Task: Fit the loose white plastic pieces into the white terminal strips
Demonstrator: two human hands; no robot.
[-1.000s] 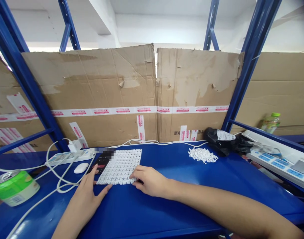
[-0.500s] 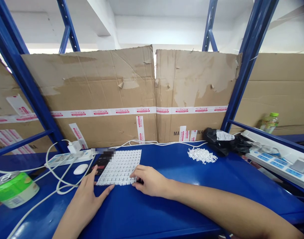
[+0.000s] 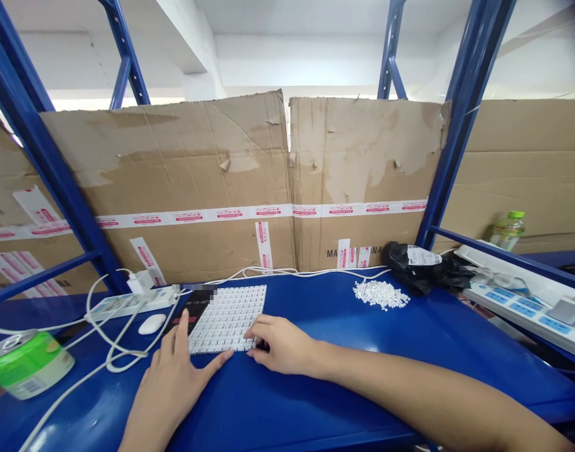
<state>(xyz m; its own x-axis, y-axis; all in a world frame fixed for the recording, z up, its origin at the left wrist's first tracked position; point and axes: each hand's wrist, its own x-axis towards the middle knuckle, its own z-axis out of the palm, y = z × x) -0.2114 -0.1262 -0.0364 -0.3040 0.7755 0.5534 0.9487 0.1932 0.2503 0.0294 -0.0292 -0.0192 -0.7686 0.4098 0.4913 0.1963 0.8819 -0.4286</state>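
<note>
A white grid sheet of small moulded parts lies on the blue shelf top, partly over a black device with a display. My left hand lies flat with fingers spread, its thumb against the sheet's near left corner and a fingertip on the black device. My right hand rests at the sheet's near right corner, fingers curled with the tips pressed on the sheet's edge. A small heap of loose white pieces sits to the right, away from both hands.
A green can stands at the left. A white power strip, white cables and a white mouse lie beside it. A black bag, another power strip and a green-capped bottle are at the right. Cardboard walls the back.
My left hand has slid a little to the right along the sheet's near edge, and the view has shifted slightly. My right hand stays at the sheet's corner.
</note>
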